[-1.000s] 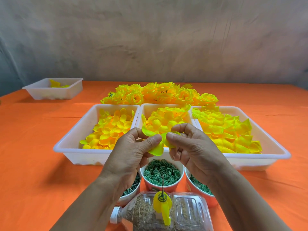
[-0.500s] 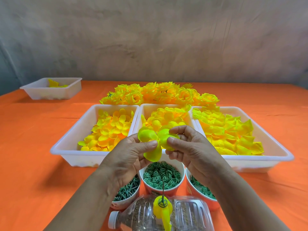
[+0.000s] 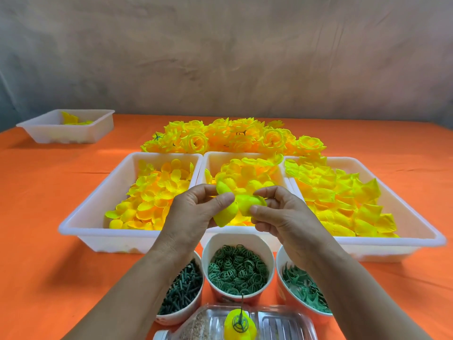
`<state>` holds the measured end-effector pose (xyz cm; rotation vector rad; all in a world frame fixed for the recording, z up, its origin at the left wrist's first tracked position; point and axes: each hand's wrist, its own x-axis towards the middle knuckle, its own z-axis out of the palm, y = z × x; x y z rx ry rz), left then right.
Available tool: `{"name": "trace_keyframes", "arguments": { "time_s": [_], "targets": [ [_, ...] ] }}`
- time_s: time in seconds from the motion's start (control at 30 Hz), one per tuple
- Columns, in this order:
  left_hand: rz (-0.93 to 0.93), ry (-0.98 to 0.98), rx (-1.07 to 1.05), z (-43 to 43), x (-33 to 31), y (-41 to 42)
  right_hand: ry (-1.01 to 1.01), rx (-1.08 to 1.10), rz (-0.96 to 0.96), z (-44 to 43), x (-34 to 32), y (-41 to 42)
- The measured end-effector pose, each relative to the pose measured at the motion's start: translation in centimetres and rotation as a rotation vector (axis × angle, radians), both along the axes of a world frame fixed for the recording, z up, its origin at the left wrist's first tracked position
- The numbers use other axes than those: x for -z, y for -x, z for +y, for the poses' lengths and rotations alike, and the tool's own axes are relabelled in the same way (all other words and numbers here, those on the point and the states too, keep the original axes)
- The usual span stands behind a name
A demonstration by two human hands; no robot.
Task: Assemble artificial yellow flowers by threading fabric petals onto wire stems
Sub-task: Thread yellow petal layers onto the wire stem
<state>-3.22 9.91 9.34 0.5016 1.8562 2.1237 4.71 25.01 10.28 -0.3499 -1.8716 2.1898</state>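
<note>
A person's two hands meet above the near edge of the middle tray [image 3: 215,160], each gripping one side of a yellow fabric petal piece [image 3: 245,204]. The left hand [image 3: 193,214] pinches it between thumb and forefinger, and the right hand [image 3: 284,217] pinches the opposite lobe, with the remaining fingers curled beneath.

Three white trays sit side by side on the orange-covered table [image 3: 36,241]. The left tray [image 3: 98,200] holds rounded petals, the middle tray cupped ones, and the right tray [image 3: 392,251] larger pointed ones. A heap of finished yellow flowers [image 3: 232,138] lies just behind them, and a smaller tray [image 3: 49,136] stands well apart at far left.

Nearest the camera are three cups: one of dark green stems [image 3: 176,317], one of green rings [image 3: 259,244], and one of green leafy pieces [image 3: 279,266]. In front of them a clear plastic bottle [image 3: 282,325] lies on its side, with an upright wire stem [image 3: 242,301] carrying a yellow bud [image 3: 230,327] rising at it.
</note>
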Motion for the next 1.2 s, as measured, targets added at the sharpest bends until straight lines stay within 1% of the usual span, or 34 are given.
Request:
{"name": "trace_keyframes", "arguments": {
  "time_s": [0.1,0.23,0.33,0.43,0.57,0.67,0.77,0.87,0.97,1.13,1.2],
  "targets": [
    [-0.036,-0.023,-0.065,0.6,0.2,1.4,-0.090,0.018,-0.007,0.5,0.3,0.7],
    [-0.025,0.033,-0.115,1.5,0.6,3.3,-0.184,0.030,-0.030,1.2,1.0,1.6],
    [-0.064,0.044,-0.134,2.2,1.1,4.5,-0.223,0.034,-0.107,2.1,1.5,2.6],
    [-0.074,0.066,-0.162,3.1,1.7,5.8,-0.307,0.101,-0.190,3.9,2.0,4.1],
    [-0.052,0.128,-0.196,4.2,2.3,7.0,-0.553,0.258,-0.218,6.7,2.0,6.9],
    [-0.001,0.132,-0.231,4.8,2.5,7.6,-0.807,0.325,-0.233,8.1,1.4,9.8],
    [0.045,0.133,-0.252,5.1,2.6,7.8,-1.046,0.365,-0.253,8.6,1.3,12.9],
    [0.084,0.138,-0.252,5.2,2.8,7.7,-1.214,0.376,-0.253,8.4,1.8,15.8],
    [0.079,0.130,-0.226,5.1,3.1,7.6,-1.361,0.337,-0.340,7.8,2.4,17.9],
    [0.053,0.106,-0.197,5.2,3.4,7.5,-1.386,0.307,-0.374,8.3,3.0,19.1],
    [0.051,0.082,-0.200,5.2,3.4,7.6,-1.318,0.321,-0.359,8.5,2.7,18.8]
  ]
}}
